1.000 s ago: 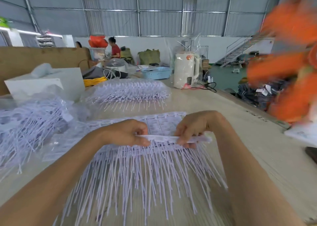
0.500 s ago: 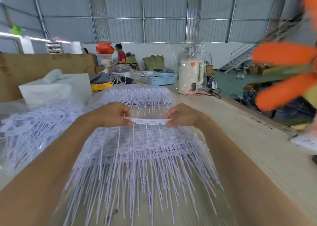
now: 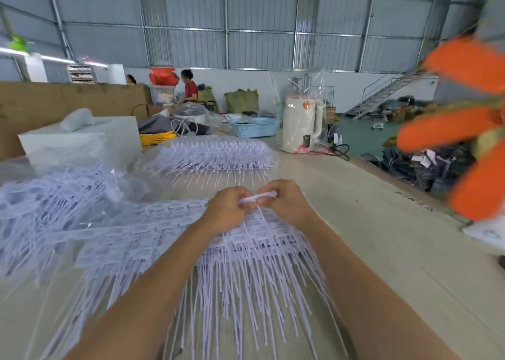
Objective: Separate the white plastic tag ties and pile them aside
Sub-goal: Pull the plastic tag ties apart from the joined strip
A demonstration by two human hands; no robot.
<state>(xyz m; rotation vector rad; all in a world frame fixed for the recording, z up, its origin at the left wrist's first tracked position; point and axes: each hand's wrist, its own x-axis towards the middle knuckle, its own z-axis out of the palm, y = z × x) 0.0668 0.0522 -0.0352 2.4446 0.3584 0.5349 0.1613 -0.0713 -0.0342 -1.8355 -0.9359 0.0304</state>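
Above the bench, my left hand and right hand pinch a bunched white strip of ties, tails hanging.

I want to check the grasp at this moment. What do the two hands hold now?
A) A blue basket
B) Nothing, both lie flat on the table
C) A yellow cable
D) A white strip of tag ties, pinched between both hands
D: the left hand and the right hand both pinch the white strip of tag ties above the pile; the blue basket stands far behind.
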